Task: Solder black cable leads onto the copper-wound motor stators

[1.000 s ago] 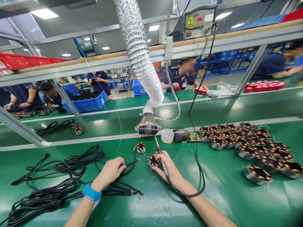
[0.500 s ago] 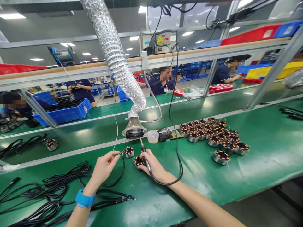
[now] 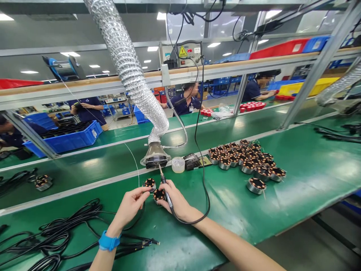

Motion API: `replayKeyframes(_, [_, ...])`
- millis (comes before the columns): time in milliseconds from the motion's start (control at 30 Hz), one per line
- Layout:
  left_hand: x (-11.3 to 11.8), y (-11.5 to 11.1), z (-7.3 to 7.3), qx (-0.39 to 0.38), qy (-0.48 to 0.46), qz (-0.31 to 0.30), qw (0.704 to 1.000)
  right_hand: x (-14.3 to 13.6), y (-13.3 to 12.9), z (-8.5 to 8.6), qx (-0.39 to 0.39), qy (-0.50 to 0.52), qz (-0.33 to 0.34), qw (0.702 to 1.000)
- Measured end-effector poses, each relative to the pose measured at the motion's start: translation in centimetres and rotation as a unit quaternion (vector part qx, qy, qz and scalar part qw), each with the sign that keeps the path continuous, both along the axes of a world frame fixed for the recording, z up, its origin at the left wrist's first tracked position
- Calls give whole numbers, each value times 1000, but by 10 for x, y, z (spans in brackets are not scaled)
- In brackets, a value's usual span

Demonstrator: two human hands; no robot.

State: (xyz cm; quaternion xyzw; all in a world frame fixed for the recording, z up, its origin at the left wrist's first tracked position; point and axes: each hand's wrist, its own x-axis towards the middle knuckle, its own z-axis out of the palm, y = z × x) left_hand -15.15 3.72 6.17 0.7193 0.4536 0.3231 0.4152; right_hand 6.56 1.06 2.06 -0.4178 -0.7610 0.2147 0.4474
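Observation:
My right hand (image 3: 176, 201) is closed around a soldering iron (image 3: 166, 190), its tip pointing up and away toward the fume hood. The thumb of that hand is at a motor stator (image 3: 158, 195) with copper windings, partly covered by the fingers. My left hand (image 3: 132, 205), wearing a blue wristband (image 3: 109, 241), pinches thin solder wire (image 3: 137, 167) that runs down to its fingers. Its fingertips are just in front of a second stator (image 3: 149, 183). A black cable (image 3: 138, 218) curves down from behind the left fingers; its end is hidden.
Many stators (image 3: 248, 160) stand grouped at right. Black cables (image 3: 67, 226) lie coiled at left. A fume hood (image 3: 156, 156) hangs from a silver duct (image 3: 126, 64), beside a roll of clear tape (image 3: 178, 165). The iron's cord (image 3: 203, 169) hangs across the bench. Co-workers sit beyond.
My left hand has moved right, its fingertips now closer to the stators and my right hand. My right hand keeps its hold on the soldering iron. The whole view has shifted slightly.

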Motion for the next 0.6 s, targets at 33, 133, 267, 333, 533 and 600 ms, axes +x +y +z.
replayKeyframes(33, [0, -1, -2, 2, -14, 7, 1000, -3, -2, 1, 8, 22, -3, 1000])
replayKeyframes(133, [1, -5, -4, 8, -46, 15, 999, -14, -5, 8, 15, 115, -4, 993])
replayKeyframes(267, [3, -7, -8, 9, -49, 18, 999, -31, 0, 15, -13, 219, -6, 976])
replayKeyframes(333, [5, -7, -11, 19, -43, 26, 999, -37, 2, 16, -17, 245, -15, 969])
replayKeyframes(533, [10, -9, -11, 42, -6, 26, 999, -42, -1, 10, -9, 276, -21, 961])
replayKeyframes(600, [9, -8, -6, 14, -7, -14, 1000, -42, -3, 9, -7, 270, -16, 963])
